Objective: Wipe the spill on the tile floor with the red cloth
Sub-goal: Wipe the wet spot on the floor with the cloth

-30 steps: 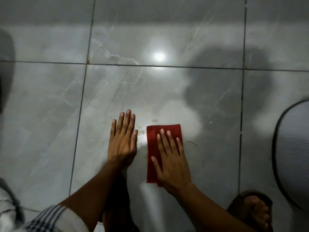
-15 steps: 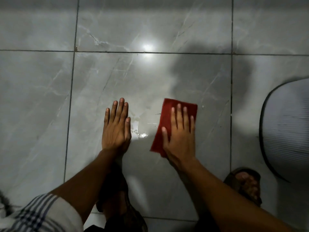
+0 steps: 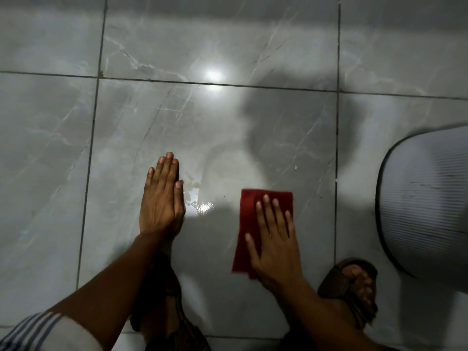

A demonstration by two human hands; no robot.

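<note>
The right hand [image 3: 274, 240] lies flat, fingers spread, palm pressing down on the red cloth [image 3: 249, 224], which sits folded on the grey marbled tile floor [image 3: 126, 148]. The cloth's far edge and left side show clear of the fingers; its near corner pokes out below the thumb. Over to the left, the left hand [image 3: 162, 201] rests flat on the tile too, fingers straight and close together, holding nothing. Between the two hands the spill [image 3: 198, 198] glints, a small wet patch just beside the left thumb and apart from the cloth. How far the wet spreads is hard to judge, since the glossy tile reflects a bright lamp spot further up. A sandalled foot [image 3: 354, 285] stands just right of the right wrist, and a striped sleeve [image 3: 45, 330] shows at the bottom left. At the right edge sits a pale ribbed object [image 3: 425, 203], blurred.
</note>
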